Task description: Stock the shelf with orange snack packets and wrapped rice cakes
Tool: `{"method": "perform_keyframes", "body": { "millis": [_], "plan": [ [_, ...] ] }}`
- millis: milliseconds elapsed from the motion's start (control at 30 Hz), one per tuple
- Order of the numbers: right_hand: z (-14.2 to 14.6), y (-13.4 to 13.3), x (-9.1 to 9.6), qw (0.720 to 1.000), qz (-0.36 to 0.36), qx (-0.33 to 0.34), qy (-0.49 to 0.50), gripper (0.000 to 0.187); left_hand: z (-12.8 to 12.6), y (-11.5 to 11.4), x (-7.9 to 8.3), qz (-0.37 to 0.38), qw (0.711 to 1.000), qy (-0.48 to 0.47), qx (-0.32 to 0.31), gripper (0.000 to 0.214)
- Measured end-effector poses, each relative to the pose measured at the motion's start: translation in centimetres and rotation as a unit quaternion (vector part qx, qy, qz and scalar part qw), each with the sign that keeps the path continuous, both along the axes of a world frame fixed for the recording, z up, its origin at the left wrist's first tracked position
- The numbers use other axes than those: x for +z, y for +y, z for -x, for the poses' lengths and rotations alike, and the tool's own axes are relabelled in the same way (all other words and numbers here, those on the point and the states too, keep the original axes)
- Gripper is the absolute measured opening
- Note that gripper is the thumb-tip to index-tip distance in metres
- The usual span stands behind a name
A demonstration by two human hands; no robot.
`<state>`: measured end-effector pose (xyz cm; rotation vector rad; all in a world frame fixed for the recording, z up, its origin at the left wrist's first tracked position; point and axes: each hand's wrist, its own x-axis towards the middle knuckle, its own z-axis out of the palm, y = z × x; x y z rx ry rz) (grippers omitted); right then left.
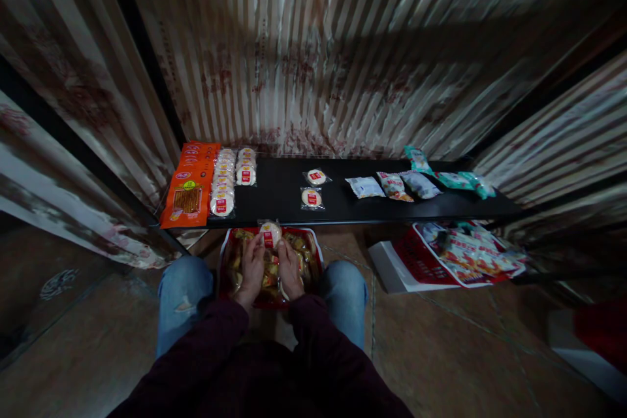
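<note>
Between my two hands I hold a wrapped round cracker [270, 235], pale with a red label, in clear film. My left hand [251, 268] grips its left edge and my right hand [290, 269] its right edge. Right below them is a red basket with a white rim [319, 249], filled with packets in shiny brownish wrapping. On the black shelf [279, 199] just ahead lie two more wrapped round crackers, one nearer [312, 198] and one behind it [316, 176]. Overlapping rows of the same crackers [223, 192] lie at the shelf's left.
An orange snack bag [189, 189] lies at the shelf's left end. White snack packets [365, 187] and green packets [455, 181] lie to the right. Another red basket [426, 260] full of packets stands on the floor beside a white box [389, 266]. Striped curtains [313, 65] hang around the shelf.
</note>
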<state>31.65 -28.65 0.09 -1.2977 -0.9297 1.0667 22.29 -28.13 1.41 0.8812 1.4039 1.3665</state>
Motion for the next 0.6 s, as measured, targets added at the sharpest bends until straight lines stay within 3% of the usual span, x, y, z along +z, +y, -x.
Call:
{"method": "perform_keyframes", "body": {
  "millis": [300,600],
  "plan": [
    [0.3,2.1,1.7,0.998,-0.015,-0.031,-0.052,0.045,0.5,1.7,-0.6,-0.070,0.989,0.133,0.008,0.033],
    [1.0,4.1,1.8,0.993,0.009,-0.023,-0.115,0.051,0.9,3.6,-0.5,-0.080,0.969,0.232,0.015,0.036]
  ]
}}
